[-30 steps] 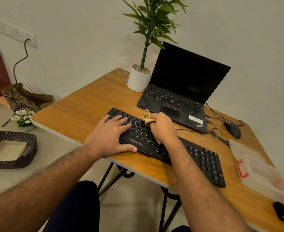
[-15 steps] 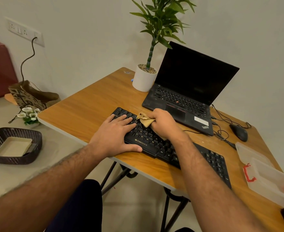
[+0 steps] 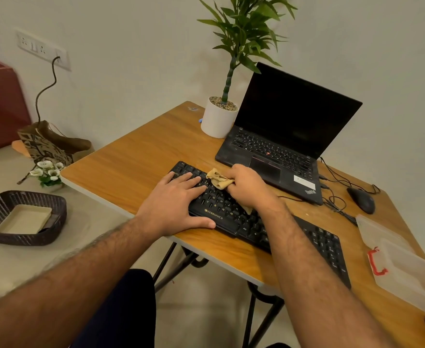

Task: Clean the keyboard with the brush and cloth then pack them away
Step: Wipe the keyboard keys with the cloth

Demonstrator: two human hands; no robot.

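Observation:
A black keyboard [image 3: 316,244] lies slantwise near the front edge of the wooden table [image 3: 141,156]. My left hand [image 3: 176,207] rests flat on the keyboard's left end, fingers straight, thumb along its front edge. My right hand [image 3: 246,187] grips a crumpled tan cloth [image 3: 217,179] and presses it onto the keys of the upper left rows, just right of my left fingertips. No brush is in view.
An open black laptop [image 3: 281,136] stands behind the keyboard, a potted plant [image 3: 219,119] to its left. A black mouse [image 3: 362,199] with tangled cables lies at the right. A clear plastic box [image 3: 407,267] with a red clasp sits at the right edge. A woven basket [image 3: 23,217] is at left.
My right hand has slid the cloth leftward along the upper key rows, toward my left fingertips. My left hand stays on the keyboard's left end. The camera has shifted slightly.

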